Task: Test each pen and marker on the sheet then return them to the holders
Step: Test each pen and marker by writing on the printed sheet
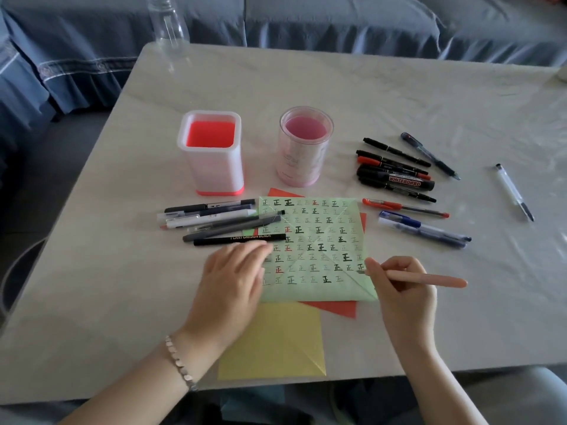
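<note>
A green sheet covered in rows of written marks lies in front of me. My right hand grips a peach-coloured pen, its tip touching the sheet's right edge. My left hand presses flat on the sheet's left side. Two holders stand behind with nothing in them: a square white-and-red one and a round pink one. Several pens lie left of the sheet. Black markers and red and blue pens lie to the right.
Red and yellow sheets lie under the green one. A clear pen lies alone at the far right. A clear plastic bottle stands at the table's back left corner. A blue-covered sofa runs behind the table.
</note>
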The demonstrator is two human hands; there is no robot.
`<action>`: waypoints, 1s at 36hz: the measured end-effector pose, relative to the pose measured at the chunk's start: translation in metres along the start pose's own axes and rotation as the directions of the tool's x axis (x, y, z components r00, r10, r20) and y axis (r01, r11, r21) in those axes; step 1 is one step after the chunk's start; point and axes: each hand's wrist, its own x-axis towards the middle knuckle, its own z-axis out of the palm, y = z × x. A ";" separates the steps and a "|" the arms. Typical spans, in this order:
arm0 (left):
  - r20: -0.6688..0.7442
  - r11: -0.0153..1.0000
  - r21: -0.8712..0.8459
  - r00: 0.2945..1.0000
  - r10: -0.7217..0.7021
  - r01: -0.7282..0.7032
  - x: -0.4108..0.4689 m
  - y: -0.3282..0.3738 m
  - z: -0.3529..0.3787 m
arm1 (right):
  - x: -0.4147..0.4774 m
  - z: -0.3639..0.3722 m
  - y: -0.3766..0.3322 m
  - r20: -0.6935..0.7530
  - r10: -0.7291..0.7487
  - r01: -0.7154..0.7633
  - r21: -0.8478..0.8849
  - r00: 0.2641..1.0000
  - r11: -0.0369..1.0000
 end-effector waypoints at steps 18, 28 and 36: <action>0.122 0.930 -0.301 0.975 -0.183 0.212 0.006 0.009 -0.031 | -0.011 0.001 -0.055 0.234 0.146 -0.223 0.345 0.961 0.912; 0.087 0.912 -0.401 0.995 -0.053 0.084 0.013 0.030 -0.042 | -0.013 0.001 -0.070 0.204 0.126 -0.193 0.353 0.971 0.916; 0.066 0.916 -0.401 0.998 -0.006 0.032 0.011 0.035 -0.040 | -0.015 -0.002 -0.068 0.209 0.131 -0.196 0.327 0.969 0.925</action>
